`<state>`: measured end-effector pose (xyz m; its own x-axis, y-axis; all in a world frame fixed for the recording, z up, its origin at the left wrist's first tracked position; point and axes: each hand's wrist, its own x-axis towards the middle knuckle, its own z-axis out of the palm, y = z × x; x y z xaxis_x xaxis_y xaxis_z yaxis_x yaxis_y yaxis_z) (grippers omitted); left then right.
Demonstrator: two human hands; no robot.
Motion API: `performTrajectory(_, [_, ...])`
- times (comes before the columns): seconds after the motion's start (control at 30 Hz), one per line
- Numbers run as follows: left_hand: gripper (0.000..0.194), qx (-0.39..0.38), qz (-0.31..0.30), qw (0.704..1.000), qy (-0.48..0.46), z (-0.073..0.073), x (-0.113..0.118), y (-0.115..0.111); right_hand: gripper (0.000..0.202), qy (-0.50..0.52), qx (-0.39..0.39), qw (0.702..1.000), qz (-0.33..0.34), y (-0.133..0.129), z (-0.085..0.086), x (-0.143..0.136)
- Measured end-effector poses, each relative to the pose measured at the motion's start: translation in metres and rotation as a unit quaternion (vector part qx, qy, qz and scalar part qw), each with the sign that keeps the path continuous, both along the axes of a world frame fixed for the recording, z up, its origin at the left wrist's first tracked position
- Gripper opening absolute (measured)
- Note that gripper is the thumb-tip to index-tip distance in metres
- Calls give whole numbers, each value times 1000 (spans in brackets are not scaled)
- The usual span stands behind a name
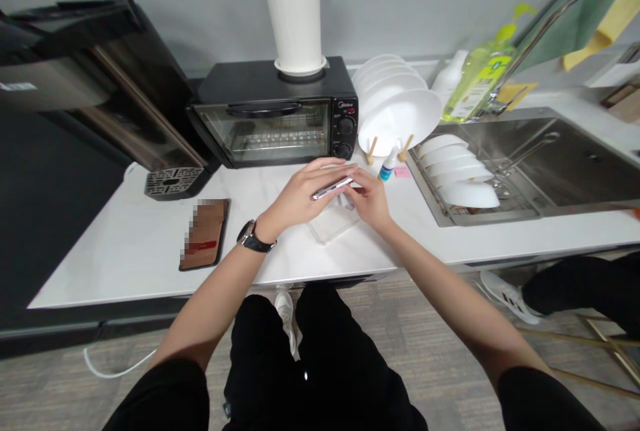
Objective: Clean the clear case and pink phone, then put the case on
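Silver and thin, a phone (333, 188) is being held edge-on between the two hands, just above the white tabletop (125, 244). The left hand (300, 198) is lying over it from the left, fingers (325, 168) stretched almost flat along its top, the thumb side pressing against its lower edge; so this hand is gripping the phone loosely, not in a fist. The right hand (370, 199) is closing its fingers (356, 181) on the right end of the phone, pinching it there. On the left wrist a dark watch (253, 236) is sitting.

Directly under the fingers, touching the tabletop, a clear plastic case (333, 221) is lying; whether the right hand is touching it I cannot tell. Just beyond the right fingers a small bottle with a blue cap (387, 166) is standing, and next to it a pink note (401, 172). Beyond both hands a black toaster oven (277, 114) is standing with a white utensil holder (295, 18) on its top. To the right of the fingers white plates (400, 108) are leaning in a rack, and more of them (457, 174) are standing in the steel sink (560, 164). Well to the left of the left hand a brown wallet-like case (206, 232) is lying flat.
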<state>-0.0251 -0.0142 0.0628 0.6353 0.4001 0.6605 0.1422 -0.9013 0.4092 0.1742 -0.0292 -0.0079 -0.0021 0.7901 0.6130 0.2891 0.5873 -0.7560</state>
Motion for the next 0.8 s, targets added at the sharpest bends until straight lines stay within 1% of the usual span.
performTrajectory(0.03, [39, -8, -19, 1000, 0, -1, -1, 10, 46, 4, -3, 1000, -15, 7, 2, 0])
performTrajectory(0.07, [39, -17, -22, 1000, 0, -3, -2, 19, 47, 8, -8, 999, -33, 13, 4, 1])
performTrajectory(0.13, [37, -27, -12, 1000, 3, -6, -7, 32, 45, 13, -13, 997, -69, 24, 10, 5])
performTrajectory(0.23, [28, -30, 16, 999, -25, -11, -15, 41, 45, 2, 7, 996, -91, 33, 14, 11])
performTrajectory(0.33, [23, -38, 38, 998, -40, -18, -23, 43, 38, -20, 34, 994, -100, 37, 10, 13])
performTrajectory(0.47, [24, -30, 38, 999, 1, -29, -31, 46, 23, 9, 41, 992, -122, 34, 2, 8])
performTrajectory(0.6, [35, -22, 54, 998, 36, -38, -31, 49, 12, 4, 97, 989, -108, 19, 4, -2])
performTrajectory(0.7, [36, -15, 91, 995, 44, -43, -28, 48, 15, -22, 141, 986, -91, 9, 7, -10])
performTrajectory(0.8, [28, -8, 128, 990, 63, -45, -26, 45, 20, -55, 169, 981, -81, 7, 8, -14])
